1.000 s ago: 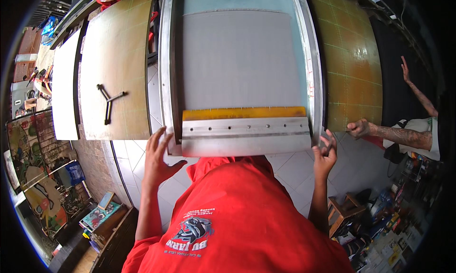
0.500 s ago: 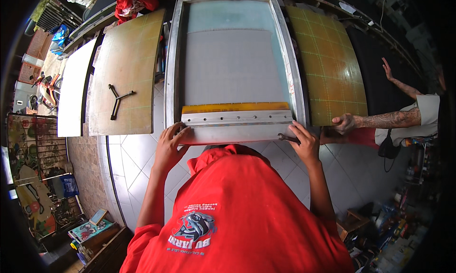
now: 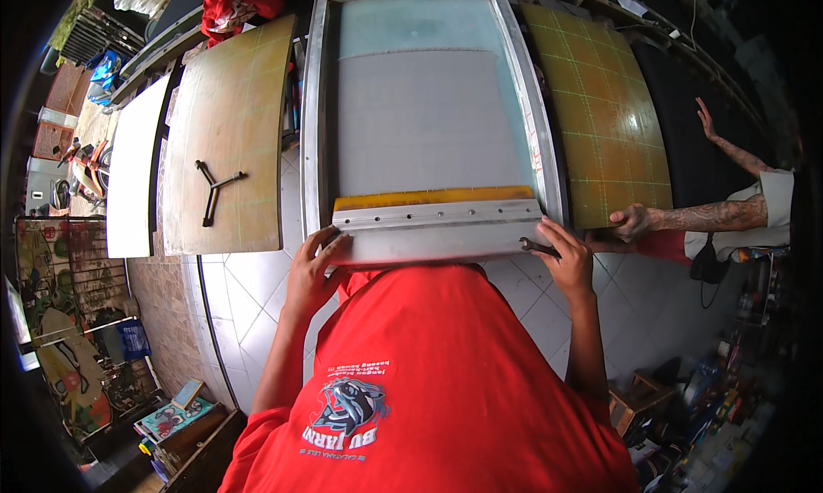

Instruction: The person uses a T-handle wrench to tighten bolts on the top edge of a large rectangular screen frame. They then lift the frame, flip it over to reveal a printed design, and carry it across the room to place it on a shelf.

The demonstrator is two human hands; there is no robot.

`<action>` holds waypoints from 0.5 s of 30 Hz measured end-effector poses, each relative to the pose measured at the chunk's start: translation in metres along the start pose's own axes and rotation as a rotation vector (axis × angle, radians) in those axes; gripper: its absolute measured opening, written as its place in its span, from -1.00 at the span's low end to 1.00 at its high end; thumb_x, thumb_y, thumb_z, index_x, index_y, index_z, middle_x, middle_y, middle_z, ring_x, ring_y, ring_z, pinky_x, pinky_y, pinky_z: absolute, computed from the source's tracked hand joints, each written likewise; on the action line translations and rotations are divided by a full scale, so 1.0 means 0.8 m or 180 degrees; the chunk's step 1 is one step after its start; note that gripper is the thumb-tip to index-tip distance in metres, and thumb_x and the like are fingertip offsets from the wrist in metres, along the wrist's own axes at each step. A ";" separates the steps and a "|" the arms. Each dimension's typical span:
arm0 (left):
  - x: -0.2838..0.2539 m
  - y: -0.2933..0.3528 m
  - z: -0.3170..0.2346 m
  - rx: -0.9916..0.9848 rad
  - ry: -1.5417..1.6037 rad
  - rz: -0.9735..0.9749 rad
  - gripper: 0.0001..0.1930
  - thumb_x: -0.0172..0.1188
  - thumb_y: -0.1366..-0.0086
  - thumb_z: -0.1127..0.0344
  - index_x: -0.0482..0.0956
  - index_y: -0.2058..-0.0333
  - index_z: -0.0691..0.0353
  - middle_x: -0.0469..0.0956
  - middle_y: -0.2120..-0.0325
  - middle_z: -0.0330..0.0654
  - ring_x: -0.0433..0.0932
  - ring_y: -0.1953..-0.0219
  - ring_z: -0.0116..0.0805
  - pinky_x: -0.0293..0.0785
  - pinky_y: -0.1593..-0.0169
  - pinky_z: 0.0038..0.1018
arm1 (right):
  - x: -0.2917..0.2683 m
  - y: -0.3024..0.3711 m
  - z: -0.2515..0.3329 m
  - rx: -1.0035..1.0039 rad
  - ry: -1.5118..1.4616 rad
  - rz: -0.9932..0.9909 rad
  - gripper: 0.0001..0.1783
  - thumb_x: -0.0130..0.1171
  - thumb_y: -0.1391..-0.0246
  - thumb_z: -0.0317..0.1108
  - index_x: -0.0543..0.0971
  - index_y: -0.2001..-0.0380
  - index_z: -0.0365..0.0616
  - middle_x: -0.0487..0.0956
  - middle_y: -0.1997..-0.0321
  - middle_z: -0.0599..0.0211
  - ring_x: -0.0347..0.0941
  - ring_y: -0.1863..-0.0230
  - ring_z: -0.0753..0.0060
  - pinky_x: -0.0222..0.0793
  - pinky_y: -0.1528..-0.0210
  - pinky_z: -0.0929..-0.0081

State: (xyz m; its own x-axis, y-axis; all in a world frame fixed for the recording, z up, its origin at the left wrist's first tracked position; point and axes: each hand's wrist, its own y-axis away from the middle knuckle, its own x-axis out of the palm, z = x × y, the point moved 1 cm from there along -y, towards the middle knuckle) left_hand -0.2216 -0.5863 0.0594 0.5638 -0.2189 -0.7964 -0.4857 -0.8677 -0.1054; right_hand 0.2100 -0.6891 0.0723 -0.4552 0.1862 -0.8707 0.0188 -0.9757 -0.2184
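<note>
A wide squeegee (image 3: 435,237), with a metal holder, a row of bolts and a yellow blade, lies across the near end of a metal-framed printing screen (image 3: 314,116). My left hand (image 3: 311,270) grips its left end, fingertips on top of the holder. At the opposite end, my right hand (image 3: 567,257) takes hold of the squeegee and also keeps a dark open-end wrench (image 3: 538,248) under its fingers. The wrench's jaw points inward over the holder. Part of the squeegee's near edge is next to my red shirt.
Yellowish boards with green grid lines flank the screen, one on the left (image 3: 227,133) and one on the right (image 3: 600,124). A black three-armed socket wrench (image 3: 213,189) lies on the left board. At the right board's near edge is a co-worker's hand (image 3: 633,222). Red cloth (image 3: 238,11) sits at the far left.
Both hands keep their hold on the squeegee, which sits slightly lower and further right in the picture. Boards and screen have shifted a little with the view.
</note>
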 end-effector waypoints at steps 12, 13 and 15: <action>-0.006 -0.008 -0.007 -0.0102 0.0036 -0.0026 -0.40 0.34 0.06 0.51 0.52 -0.05 0.10 0.44 -0.04 -0.04 0.46 -0.06 -0.04 0.44 -0.08 -0.23 | -0.009 -0.011 -0.009 0.0060 -0.0051 0.0306 -0.44 0.43 0.27 -0.37 0.58 0.06 -0.15 0.58 -0.04 0.25 0.56 0.03 0.16 0.49 0.06 0.33; -0.007 -0.010 -0.008 -0.0108 0.0069 -0.0044 -0.41 0.34 0.06 0.52 0.52 -0.05 0.10 0.44 -0.04 -0.04 0.46 -0.06 -0.04 0.44 -0.08 -0.23 | -0.010 -0.014 -0.009 0.0041 -0.0074 0.0296 -0.44 0.43 0.27 -0.36 0.58 0.07 -0.13 0.58 -0.04 0.29 0.56 0.04 0.18 0.49 0.08 0.33; -0.008 -0.011 -0.010 -0.0183 0.0073 -0.0039 -0.41 0.33 0.06 0.52 0.52 -0.04 0.12 0.44 -0.04 -0.03 0.47 -0.06 -0.03 0.44 -0.08 -0.23 | -0.013 -0.019 -0.007 0.0016 -0.0124 0.0290 -0.44 0.43 0.28 -0.34 0.59 0.08 -0.10 0.58 -0.04 0.36 0.57 0.06 0.22 0.49 0.10 0.32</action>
State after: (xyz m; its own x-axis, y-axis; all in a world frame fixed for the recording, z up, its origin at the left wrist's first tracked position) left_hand -0.2159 -0.5808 0.0703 0.5850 -0.2175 -0.7813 -0.4398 -0.8945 -0.0802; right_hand 0.2196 -0.6755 0.0820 -0.4860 0.0919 -0.8691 0.0575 -0.9889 -0.1367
